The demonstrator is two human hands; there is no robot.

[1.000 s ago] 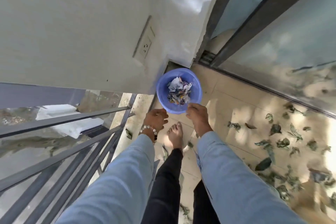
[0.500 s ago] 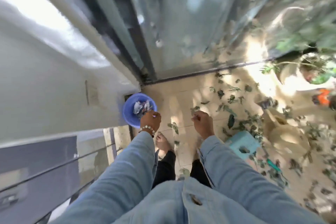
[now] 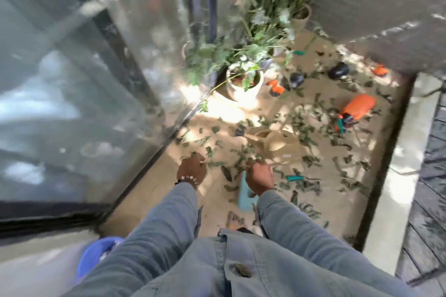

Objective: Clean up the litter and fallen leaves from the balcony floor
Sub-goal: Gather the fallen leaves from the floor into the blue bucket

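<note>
Dry green leaves (image 3: 243, 159) and bits of litter lie scattered over the beige balcony floor (image 3: 321, 190). A blue bucket (image 3: 96, 255) holding paper scraps stands at the bottom left, partly hidden by my left sleeve. My left hand (image 3: 191, 171) and my right hand (image 3: 259, 179) hang in front of me above the leaves, fingers loosely curled, with nothing in them. A teal dustpan (image 3: 244, 198) lies on the floor just under my right hand. The whole view is blurred by motion.
A beige watering can (image 3: 272, 144) sits among the leaves ahead. An orange spray bottle (image 3: 357, 108), a white plant pot (image 3: 243, 87) and taller plants (image 3: 277, 7) stand further off. Glass doors (image 3: 72, 91) line the left; a dark edge strip (image 3: 381, 164) borders the right.
My view has swung from the wall corner with the bucket round to the leaf-strewn floor. Both hands have left the bucket, which now sits behind my left arm.
</note>
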